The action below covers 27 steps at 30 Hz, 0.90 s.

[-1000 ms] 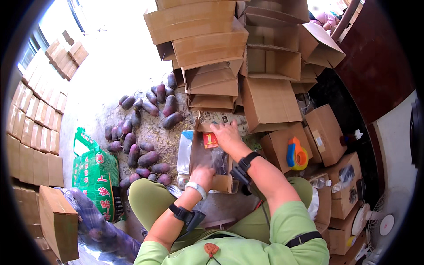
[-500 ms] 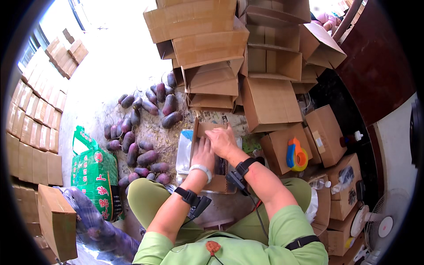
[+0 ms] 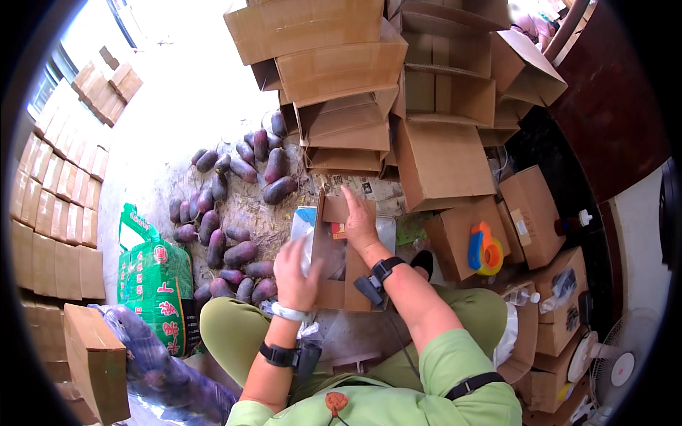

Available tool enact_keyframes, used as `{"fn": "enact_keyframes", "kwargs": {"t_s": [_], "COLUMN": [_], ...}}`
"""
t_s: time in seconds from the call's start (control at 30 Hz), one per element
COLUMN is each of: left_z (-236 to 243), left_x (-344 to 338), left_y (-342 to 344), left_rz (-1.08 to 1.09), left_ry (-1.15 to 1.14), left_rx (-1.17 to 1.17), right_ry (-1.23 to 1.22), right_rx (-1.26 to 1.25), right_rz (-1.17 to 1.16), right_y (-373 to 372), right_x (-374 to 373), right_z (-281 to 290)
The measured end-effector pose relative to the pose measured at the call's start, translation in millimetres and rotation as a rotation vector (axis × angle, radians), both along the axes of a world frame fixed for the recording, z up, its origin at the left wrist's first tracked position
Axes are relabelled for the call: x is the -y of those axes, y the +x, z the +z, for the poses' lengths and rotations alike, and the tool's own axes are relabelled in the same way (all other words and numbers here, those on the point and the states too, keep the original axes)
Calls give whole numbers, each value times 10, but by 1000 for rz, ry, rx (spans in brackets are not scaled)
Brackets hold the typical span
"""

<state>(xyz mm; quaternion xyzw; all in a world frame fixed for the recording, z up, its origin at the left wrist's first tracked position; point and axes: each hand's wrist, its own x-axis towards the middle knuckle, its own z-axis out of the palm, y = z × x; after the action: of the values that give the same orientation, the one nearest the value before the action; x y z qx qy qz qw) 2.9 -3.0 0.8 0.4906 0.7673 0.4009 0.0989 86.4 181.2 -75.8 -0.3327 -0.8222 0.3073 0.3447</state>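
Observation:
A small cardboard box (image 3: 331,245) stands between my knees with its flaps raised. A red and yellow printed piece (image 3: 339,231) shows inside it; the rest of its contents are hidden. It rests on a silvery metal tray-like surface (image 3: 386,231). My right hand (image 3: 360,224) lies along the box's far right side, fingers stretched out. My left hand (image 3: 294,271) is lifted off to the left of the box, slightly blurred, fingers apart and holding nothing. Under it, clear plastic and a blue-and-white sheet (image 3: 304,216) lie beside the box.
Dark purple radishes (image 3: 238,253) lie on the floor at left, near a green bag (image 3: 155,287) and a plastic sack of radishes (image 3: 160,362). Empty cartons (image 3: 334,71) stack up ahead. At right are a tape dispenser (image 3: 486,252), cartons and a fan (image 3: 621,366).
Both hands were together on the box's top flap. The left hand has come away toward me and left; the right hand has straightened at the far right side, and the box's inside shows more.

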Motion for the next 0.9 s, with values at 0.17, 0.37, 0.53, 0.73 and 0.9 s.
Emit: {"fn": "enact_keyframes", "kwargs": {"t_s": [0.17, 0.37, 0.53, 0.73, 0.9], "left_z": [-701, -527, -502, -529, -449], "left_x": [-10, -239, -253, -245, -253], "left_y": [0, 482, 556, 571, 595], "left_rz": [-79, -45, -55, -83, -100], "left_ry": [92, -263, -427, -486, -513], "left_rx": [533, -19, -234, -289, -301], "right_ry": [254, 159, 149, 136, 152], "right_rx": [177, 164, 21, 20, 82], "right_rz": [-25, -234, -156, -147, -130], "right_y": [44, 71, 126, 176, 210], "right_x": [-73, -114, -155, -145, -175], "right_z": [-6, -182, -265, -259, -233]}}
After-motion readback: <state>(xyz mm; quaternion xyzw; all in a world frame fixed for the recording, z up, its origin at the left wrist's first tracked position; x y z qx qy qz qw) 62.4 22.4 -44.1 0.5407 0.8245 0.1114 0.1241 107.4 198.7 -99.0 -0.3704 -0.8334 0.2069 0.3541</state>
